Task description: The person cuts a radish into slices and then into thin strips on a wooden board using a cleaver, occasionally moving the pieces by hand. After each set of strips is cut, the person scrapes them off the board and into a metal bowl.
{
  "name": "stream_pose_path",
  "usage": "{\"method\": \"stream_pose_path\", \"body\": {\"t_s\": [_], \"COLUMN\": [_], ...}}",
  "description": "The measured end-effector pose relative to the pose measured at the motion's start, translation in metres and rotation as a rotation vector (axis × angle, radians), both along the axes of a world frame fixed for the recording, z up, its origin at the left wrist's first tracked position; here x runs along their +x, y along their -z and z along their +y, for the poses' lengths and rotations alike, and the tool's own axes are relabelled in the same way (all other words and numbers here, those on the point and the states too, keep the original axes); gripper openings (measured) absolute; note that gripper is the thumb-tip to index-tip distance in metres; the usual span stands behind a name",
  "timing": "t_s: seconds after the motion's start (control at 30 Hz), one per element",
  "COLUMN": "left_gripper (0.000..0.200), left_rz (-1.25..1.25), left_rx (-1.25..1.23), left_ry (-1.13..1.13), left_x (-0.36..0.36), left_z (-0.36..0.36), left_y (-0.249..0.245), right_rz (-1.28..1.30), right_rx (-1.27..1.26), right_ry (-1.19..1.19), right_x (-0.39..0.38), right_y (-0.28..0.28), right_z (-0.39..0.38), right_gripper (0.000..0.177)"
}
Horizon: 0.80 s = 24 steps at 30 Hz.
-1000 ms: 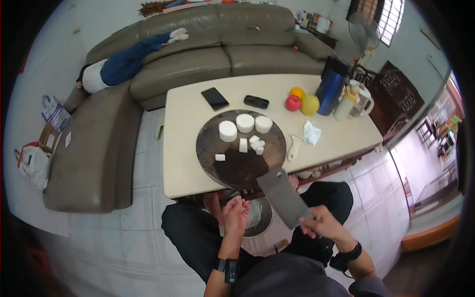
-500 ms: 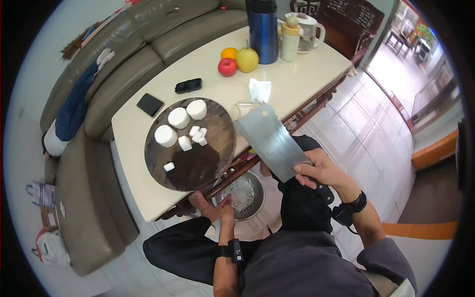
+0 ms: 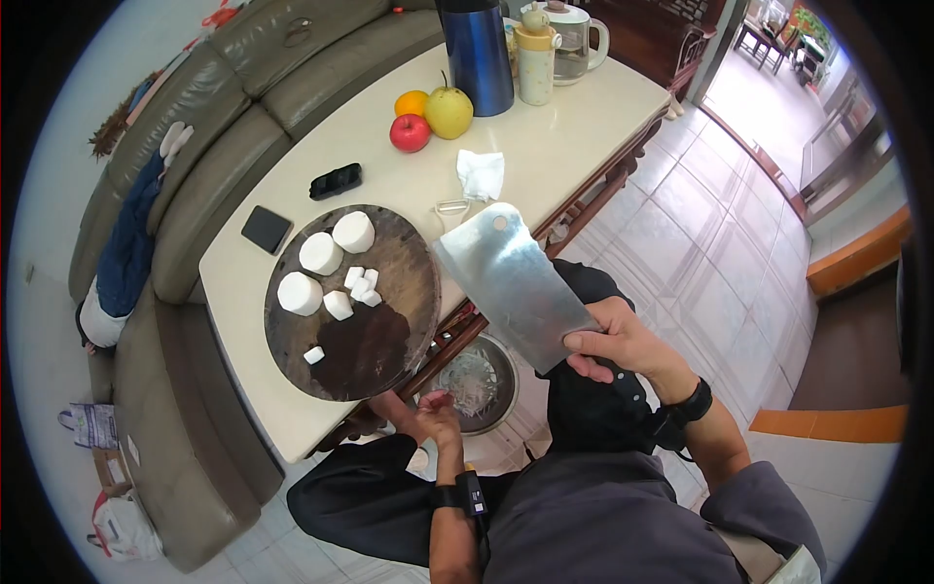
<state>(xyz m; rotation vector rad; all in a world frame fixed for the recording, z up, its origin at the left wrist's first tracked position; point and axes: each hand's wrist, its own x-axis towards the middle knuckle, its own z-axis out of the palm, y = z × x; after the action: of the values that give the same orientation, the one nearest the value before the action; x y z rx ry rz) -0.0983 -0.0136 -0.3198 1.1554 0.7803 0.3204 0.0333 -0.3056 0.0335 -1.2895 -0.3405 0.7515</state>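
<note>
A large cleaver (image 3: 516, 287) is in my right hand (image 3: 618, 343), its wide blade raised beside the table edge. My left hand (image 3: 438, 417) is low, near my foot and a metal bowl (image 3: 508, 389) of white shreds; its fingers are partly curled, and I cannot make out anything in them. On the round wooden board (image 3: 404, 258) lie three thick white rounds (image 3: 320, 253), several small white chunks in a group (image 3: 362, 284) and one lone white piece (image 3: 313, 355). A dark wet patch covers the board's near part.
On the table (image 3: 233, 331) are a phone (image 3: 266, 230), a black case (image 3: 336, 181), a peeler (image 3: 451, 208), a white cloth (image 3: 481, 175), an apple (image 3: 410, 132), an orange, a pear (image 3: 449, 112), a blue flask (image 3: 477, 58), a bottle (image 3: 535, 66) and a glass jug. A sofa stands behind.
The view has shifted, so the table and board appear further left. My left hand has lifted slightly and its fingers have loosened. The cleaver stays in my right hand.
</note>
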Motion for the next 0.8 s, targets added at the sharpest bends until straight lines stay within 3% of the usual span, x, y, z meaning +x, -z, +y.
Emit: {"method": "stream_pose_path", "body": {"t_s": [0.07,0.1,0.17,0.2,0.27,0.4,0.53,0.6,0.67,0.73,0.8], "left_gripper": [0.023,0.023,0.015,0.015,0.011,0.029,0.066,0.070,0.060,0.072,0.051], "left_rz": [-0.278,-0.276,-0.227,-0.227,0.108,0.142,-0.030,-0.175,-0.687,-0.700,-0.569], "left_rx": [-0.137,-0.139,0.157,0.158,0.080,-0.028,-0.178,-0.331,-0.687,-0.894,-0.839], "left_ry": [-0.052,-0.050,-0.015,-0.013,0.081,0.155,0.208,0.254,0.552,0.583,0.406], "left_x": [0.005,0.003,-0.004,-0.004,-0.001,0.010,0.022,0.025,0.031,0.036,0.040], "left_z": [-0.016,-0.014,-0.002,0.001,0.002,-0.018,-0.024,-0.008,0.015,0.040,0.038], "left_y": [-0.082,-0.058,0.012,0.000,-0.058,-0.151,-0.246,-0.275,-0.282,-0.275,-0.303], "right_rz": [-0.003,-0.009,-0.003,0.002,0.001,-0.084,-0.193,-0.250,-0.239,-0.356,-0.320], "right_rx": [0.010,0.020,0.021,0.023,0.005,-0.078,-0.156,-0.116,0.020,0.179,0.183], "right_ry": [0.006,0.011,0.007,0.003,-0.008,-0.062,-0.151,-0.149,-0.275,-0.325,-0.468], "right_x": [0.000,0.000,0.001,0.000,0.000,-0.001,-0.002,-0.006,-0.008,-0.011,-0.009], "right_y": [0.001,0.001,-0.001,-0.002,-0.001,0.001,0.002,0.003,0.008,0.016,0.017], "right_z": [-0.001,-0.002,-0.002,-0.002,-0.002,-0.001,0.010,0.031,0.056,0.086,0.109], "right_gripper": [0.018,0.018,0.017,0.017,0.017,0.019,0.027,0.034,0.033,0.022,0.020]}}
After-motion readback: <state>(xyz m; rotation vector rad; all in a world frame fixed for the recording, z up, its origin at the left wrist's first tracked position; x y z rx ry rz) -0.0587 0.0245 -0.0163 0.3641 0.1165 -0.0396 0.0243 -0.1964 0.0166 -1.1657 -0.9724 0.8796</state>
